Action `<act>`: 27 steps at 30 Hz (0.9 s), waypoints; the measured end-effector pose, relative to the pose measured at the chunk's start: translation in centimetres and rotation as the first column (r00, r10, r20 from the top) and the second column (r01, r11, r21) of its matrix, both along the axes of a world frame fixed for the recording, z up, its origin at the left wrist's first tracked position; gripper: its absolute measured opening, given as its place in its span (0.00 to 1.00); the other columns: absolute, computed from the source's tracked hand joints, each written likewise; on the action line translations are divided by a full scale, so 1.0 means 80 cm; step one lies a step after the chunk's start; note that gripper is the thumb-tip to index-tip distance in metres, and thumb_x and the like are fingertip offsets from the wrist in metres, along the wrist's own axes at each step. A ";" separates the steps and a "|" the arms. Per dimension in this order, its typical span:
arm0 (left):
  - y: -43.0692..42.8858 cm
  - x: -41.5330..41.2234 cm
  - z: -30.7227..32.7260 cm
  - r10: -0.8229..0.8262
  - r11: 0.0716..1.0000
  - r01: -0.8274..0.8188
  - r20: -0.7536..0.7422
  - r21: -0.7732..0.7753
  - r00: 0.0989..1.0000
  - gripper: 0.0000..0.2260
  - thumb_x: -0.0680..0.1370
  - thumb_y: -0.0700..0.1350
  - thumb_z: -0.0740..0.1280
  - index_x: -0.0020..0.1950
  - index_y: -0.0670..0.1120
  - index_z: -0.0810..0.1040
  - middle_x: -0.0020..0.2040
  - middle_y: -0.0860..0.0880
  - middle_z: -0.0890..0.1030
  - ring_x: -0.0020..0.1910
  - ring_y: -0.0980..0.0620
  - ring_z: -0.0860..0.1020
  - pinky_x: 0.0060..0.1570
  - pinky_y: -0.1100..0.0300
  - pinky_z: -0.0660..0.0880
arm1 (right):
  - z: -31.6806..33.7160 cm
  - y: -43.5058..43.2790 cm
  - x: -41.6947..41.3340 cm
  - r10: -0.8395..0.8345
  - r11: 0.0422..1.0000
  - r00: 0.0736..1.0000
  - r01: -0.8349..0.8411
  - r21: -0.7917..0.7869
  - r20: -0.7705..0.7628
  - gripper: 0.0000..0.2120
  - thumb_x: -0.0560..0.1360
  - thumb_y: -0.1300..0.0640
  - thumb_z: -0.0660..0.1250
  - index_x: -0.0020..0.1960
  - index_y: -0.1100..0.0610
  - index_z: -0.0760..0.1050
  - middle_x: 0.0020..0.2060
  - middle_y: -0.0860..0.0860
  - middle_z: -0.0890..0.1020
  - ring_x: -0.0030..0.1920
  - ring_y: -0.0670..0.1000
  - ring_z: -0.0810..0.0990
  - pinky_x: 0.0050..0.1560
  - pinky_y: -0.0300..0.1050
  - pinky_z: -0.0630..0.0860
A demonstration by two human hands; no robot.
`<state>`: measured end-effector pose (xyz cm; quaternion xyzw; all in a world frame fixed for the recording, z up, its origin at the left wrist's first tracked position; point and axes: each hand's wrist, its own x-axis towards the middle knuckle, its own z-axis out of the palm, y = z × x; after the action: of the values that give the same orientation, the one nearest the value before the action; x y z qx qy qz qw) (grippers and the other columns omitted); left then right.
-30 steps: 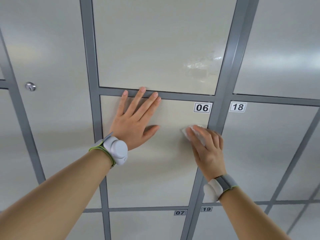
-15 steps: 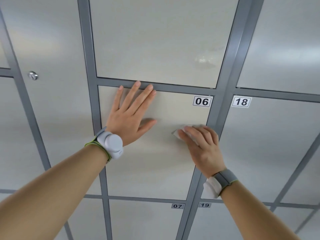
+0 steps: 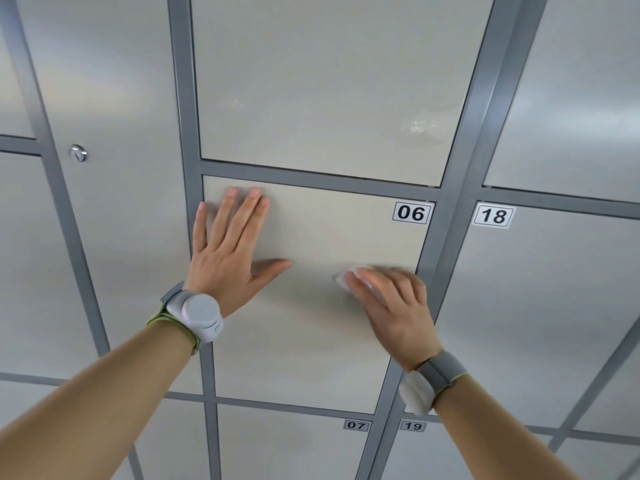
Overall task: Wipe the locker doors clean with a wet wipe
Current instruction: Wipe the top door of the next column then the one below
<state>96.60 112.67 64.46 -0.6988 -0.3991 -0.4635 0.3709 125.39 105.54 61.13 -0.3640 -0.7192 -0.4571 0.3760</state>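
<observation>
The beige locker door labelled 06 (image 3: pixel 311 341) fills the middle of the head view. My left hand (image 3: pixel 228 258) lies flat against its upper left part, fingers straight and pointing up, thumb spread to the right. My right hand (image 3: pixel 394 306) presses a white wet wipe (image 3: pixel 346 277) against the right side of the same door, below the 06 label. Only the wipe's upper left corner shows beyond my fingertips; the rest is under my hand, which looks slightly blurred.
The door above (image 3: pixel 322 91) carries a faint wet smear near its right edge. Grey frame bars (image 3: pixel 460 188) separate the doors. Door 18 (image 3: pixel 540 306) is to the right, doors 07 (image 3: pixel 284 448) and 19 below. A round lock (image 3: pixel 78 153) sits on the left door.
My right hand has slid the wipe leftward and a little down across door 06. My left hand stays flat on the door, shifted slightly down from the top frame bar.
</observation>
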 end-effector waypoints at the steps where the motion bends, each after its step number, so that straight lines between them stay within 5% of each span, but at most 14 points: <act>1: 0.001 0.001 -0.001 0.002 1.000 -0.002 -0.007 0.006 1.000 0.40 0.79 0.67 0.62 0.82 0.43 0.58 0.81 0.47 0.60 0.81 0.44 0.55 0.77 0.36 0.53 | -0.007 -0.001 0.000 0.014 1.000 0.999 -0.014 -0.014 0.036 0.22 0.74 0.68 0.71 0.67 0.57 0.78 0.64 0.49 0.74 0.62 0.53 0.74 0.69 0.51 0.64; 8: 0.006 0.000 -0.002 -0.004 0.999 0.005 -0.022 0.053 1.000 0.38 0.80 0.67 0.61 0.81 0.42 0.59 0.80 0.46 0.62 0.80 0.42 0.56 0.76 0.36 0.55 | -0.011 0.003 0.005 0.024 0.999 0.987 -0.017 -0.044 0.159 0.22 0.75 0.68 0.70 0.68 0.56 0.77 0.63 0.49 0.76 0.61 0.53 0.76 0.70 0.55 0.67; 14: 0.006 0.001 -0.003 -0.002 0.998 0.003 -0.012 0.058 1.000 0.39 0.80 0.67 0.61 0.81 0.42 0.60 0.80 0.46 0.63 0.80 0.43 0.57 0.76 0.36 0.56 | 0.017 0.005 0.001 -0.003 0.999 0.997 0.000 0.040 0.080 0.20 0.75 0.67 0.71 0.65 0.55 0.80 0.61 0.51 0.81 0.65 0.54 0.75 0.70 0.57 0.68; 22: 0.006 -0.001 -0.003 -0.002 0.998 0.003 -0.015 0.055 1.000 0.39 0.79 0.66 0.64 0.81 0.42 0.60 0.80 0.46 0.63 0.80 0.42 0.58 0.75 0.34 0.58 | 0.023 0.010 -0.010 -0.024 1.000 0.992 0.026 -0.015 0.122 0.21 0.77 0.63 0.70 0.69 0.56 0.76 0.71 0.55 0.73 0.73 0.57 0.70 0.72 0.61 0.67; 27: 0.005 0.003 -0.003 -0.003 0.999 0.004 -0.016 0.050 1.000 0.38 0.80 0.66 0.64 0.80 0.42 0.61 0.80 0.46 0.63 0.80 0.42 0.59 0.74 0.34 0.58 | 0.023 0.004 -0.008 0.038 0.999 0.992 -0.033 -0.039 0.121 0.21 0.76 0.71 0.64 0.65 0.56 0.80 0.64 0.50 0.73 0.64 0.54 0.73 0.71 0.50 0.65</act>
<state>96.82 113.10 64.19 -0.6937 -0.3832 -0.4683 0.3908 124.78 105.87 62.96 -0.3295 -0.7555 -0.4583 0.3326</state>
